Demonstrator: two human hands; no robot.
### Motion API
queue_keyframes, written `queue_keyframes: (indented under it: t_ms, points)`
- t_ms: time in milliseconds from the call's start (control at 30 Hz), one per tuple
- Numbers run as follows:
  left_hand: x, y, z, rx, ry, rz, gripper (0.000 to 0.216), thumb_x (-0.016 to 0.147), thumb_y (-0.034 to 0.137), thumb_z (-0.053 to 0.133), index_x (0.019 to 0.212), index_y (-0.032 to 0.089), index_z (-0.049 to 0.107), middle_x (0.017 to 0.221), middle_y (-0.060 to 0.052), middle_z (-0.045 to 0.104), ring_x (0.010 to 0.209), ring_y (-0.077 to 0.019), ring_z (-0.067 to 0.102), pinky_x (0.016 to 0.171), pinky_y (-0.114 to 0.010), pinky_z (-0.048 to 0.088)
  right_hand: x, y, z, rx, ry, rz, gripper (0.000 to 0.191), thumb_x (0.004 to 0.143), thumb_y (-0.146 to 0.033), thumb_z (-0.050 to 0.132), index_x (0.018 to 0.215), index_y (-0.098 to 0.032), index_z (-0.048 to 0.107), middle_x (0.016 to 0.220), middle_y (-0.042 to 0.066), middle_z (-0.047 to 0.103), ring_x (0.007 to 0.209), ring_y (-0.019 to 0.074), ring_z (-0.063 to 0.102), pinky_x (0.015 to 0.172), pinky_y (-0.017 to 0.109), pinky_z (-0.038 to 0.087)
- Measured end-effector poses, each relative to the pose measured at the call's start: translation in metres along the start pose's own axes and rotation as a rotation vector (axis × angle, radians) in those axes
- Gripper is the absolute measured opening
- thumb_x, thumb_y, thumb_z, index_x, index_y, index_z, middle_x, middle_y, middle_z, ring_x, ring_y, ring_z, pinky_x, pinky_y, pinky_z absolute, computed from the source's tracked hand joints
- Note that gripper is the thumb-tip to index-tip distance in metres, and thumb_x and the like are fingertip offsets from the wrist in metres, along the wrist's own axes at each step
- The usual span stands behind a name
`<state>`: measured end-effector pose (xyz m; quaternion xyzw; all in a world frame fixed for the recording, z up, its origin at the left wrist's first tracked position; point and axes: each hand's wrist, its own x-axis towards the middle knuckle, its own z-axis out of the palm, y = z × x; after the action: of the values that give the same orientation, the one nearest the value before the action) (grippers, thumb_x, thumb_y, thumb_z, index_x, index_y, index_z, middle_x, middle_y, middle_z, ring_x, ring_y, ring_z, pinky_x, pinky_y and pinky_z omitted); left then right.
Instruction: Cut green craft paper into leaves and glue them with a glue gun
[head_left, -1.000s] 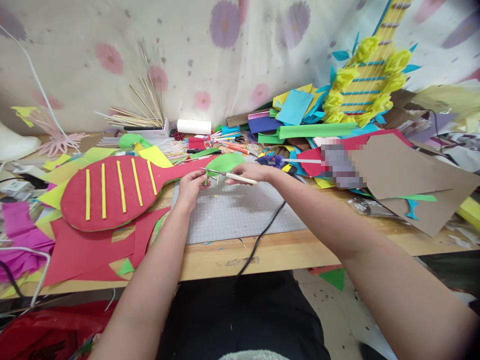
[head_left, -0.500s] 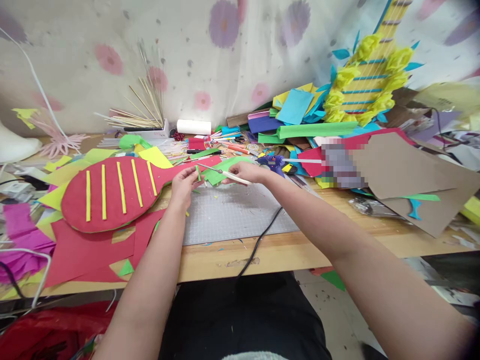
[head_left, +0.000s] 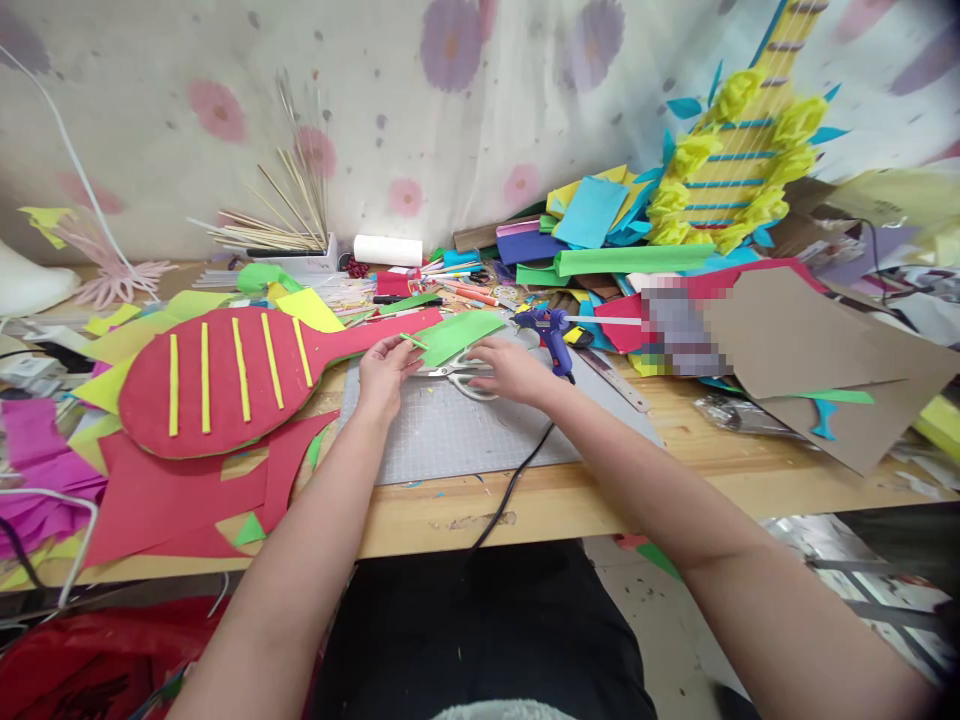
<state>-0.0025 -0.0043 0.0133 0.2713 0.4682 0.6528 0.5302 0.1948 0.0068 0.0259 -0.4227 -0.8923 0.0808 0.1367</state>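
My left hand (head_left: 384, 376) pinches a thin green strip (head_left: 415, 342) between thumb and fingers, above the left part of the grey cutting mat (head_left: 442, 440). White-handled scissors (head_left: 474, 386) lie on the mat, with their blades pointing toward my left hand. Over their handles is my right hand (head_left: 511, 368), its fingers apart and nothing seen in its grasp. A green sheet (head_left: 461, 336) lies just beyond both hands. To the left rests a red guitar-shaped piece (head_left: 225, 385) with several yellow strips across its body.
A purple glue gun (head_left: 553, 335) stands right of my right hand, its black cord (head_left: 517, 485) crossing the mat. A metal ruler (head_left: 615, 380) lies beside it. Red scraps (head_left: 180, 495) cover the left front, brown card (head_left: 810, 330) the right. A yellow flowered guitar shape (head_left: 731, 170) leans behind.
The scissors have gone from my right hand down onto the mat, and its fingers have spread. My left hand has shifted slightly right, still with the green strip, which now lies more level.
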Motion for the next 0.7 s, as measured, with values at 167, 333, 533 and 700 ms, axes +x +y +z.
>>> queue_keyframes:
  t_ms: [167,333,533,700]
  points:
    - [-0.004,-0.003,0.002,0.061,-0.014,-0.017,0.021,0.06,0.017,0.069,0.076,0.014,0.055,0.071,-0.001,0.067,0.06,-0.0121,0.065,0.066,-0.028,0.053,-0.04,0.028,-0.021,0.063,0.127,0.489,0.031,0.081,-0.045,0.051,0.069,-0.019,0.061,0.071,0.004,0.064,0.068,0.0172,0.056,0.06,0.028,0.036]
    - [-0.005,-0.008,0.005,0.078,-0.027,-0.021,0.02,0.061,0.014,0.067,0.075,0.015,0.053,0.071,-0.001,0.067,0.057,-0.0114,0.064,0.062,-0.027,0.053,-0.061,0.07,-0.029,-0.086,0.211,0.857,0.047,0.07,-0.063,0.055,0.079,-0.017,0.059,0.076,0.009,0.062,0.071,0.0221,0.055,0.06,0.031,0.037]
    - [-0.007,-0.011,0.007,0.093,-0.032,-0.033,0.02,0.059,0.014,0.067,0.074,0.015,0.053,0.068,-0.001,0.067,0.056,-0.0115,0.063,0.061,-0.028,0.054,-0.035,0.088,-0.005,0.106,0.308,0.688,0.046,0.071,-0.056,0.057,0.09,-0.014,0.062,0.093,0.013,0.064,0.086,0.0243,0.058,0.073,0.034,0.043]
    - [-0.006,-0.011,0.006,0.134,-0.038,-0.003,0.021,0.057,0.015,0.07,0.072,0.015,0.055,0.063,0.0,0.066,0.055,-0.0121,0.062,0.063,-0.029,0.054,-0.025,0.081,0.006,0.358,0.411,0.813,0.039,0.074,-0.049,0.055,0.09,-0.014,0.063,0.083,0.011,0.066,0.075,0.0229,0.062,0.068,0.034,0.046]
